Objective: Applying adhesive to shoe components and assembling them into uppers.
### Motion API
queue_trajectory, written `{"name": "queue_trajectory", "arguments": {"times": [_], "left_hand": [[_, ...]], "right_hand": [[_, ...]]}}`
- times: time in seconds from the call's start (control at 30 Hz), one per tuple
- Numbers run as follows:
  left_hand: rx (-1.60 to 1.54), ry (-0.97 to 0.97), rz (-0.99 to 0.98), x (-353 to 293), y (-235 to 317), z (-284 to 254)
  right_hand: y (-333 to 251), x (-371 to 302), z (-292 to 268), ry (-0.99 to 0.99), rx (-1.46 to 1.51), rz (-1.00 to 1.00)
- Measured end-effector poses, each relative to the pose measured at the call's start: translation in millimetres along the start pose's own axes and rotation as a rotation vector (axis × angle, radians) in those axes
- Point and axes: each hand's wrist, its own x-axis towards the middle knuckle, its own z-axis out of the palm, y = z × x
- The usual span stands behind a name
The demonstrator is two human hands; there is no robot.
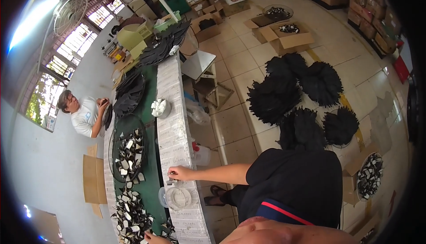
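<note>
My right hand [181, 173] is over the near strip of the workbench, its fingers closed on something small and dark that I cannot make out. Just below its fingers lies a small grey metal piece [172, 181]. A round clear dish [179, 199] sits beside it on the light, paper-covered strip [172, 124]. At the bottom edge, my left hand [155, 239] reaches to a heap of small black-and-white pieces [129, 213]. Most of that hand is cut off, so its grip is unclear. More such pieces fill a round black mesh tray [115, 155] on the green bench surface.
A white tub of white pieces [160, 108] stands on the bench. Across it, a co-worker in a white shirt [84, 116] handles dark material. Stacks of black sheets [275, 95] lie on the tiled floor, near open cardboard boxes [290, 42]. A metal-legged stand [217, 86] stands by the bench.
</note>
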Motion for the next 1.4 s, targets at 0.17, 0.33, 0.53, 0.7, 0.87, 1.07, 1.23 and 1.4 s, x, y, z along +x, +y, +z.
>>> {"name": "queue_trajectory", "arguments": {"times": [0.17, 0.33, 0.53, 0.7, 0.87, 1.07, 1.23, 1.4], "left_hand": [[-0.206, 0.061, 0.331, 15.4, -51.5, 4.8], [-1.627, -0.224, -0.24, 0.8, -64.5, -13.5], [-1.226, -0.535, -0.733, -75.6, -85.0, -30.6], [-1.273, -0.562, -0.646, -193.5, -27.2, -76.9], [-1.102, -0.542, -0.458, -260.3, -2.0, -105.3], [-1.12, -0.544, -0.443, -299.9, 5.7, -102.0], [-1.042, -0.538, -0.364, -311.4, 15.0, -107.4], [-1.146, -0.573, -0.359, -317.6, 23.9, -109.4]], "right_hand": [[-9.9, 2.8, 7.4, -0.003, 0.035, -0.035], [-3.0, 4.9, 23.0, -0.008, 0.004, -0.079], [21.5, 4.4, 25.5, -0.012, 0.146, 0.05], [26.6, 2.6, 10.8, -0.068, 0.312, 0.165], [-18.1, -24.0, 3.1, 0.018, 0.513, 0.294], [-140.1, -131.7, 2.8, -0.343, 0.124, -0.014], [-183.2, -171.8, 11.8, -0.656, -0.312, -0.709], [-196.4, -183.6, 13.5, -0.634, -0.338, -0.791]]}}
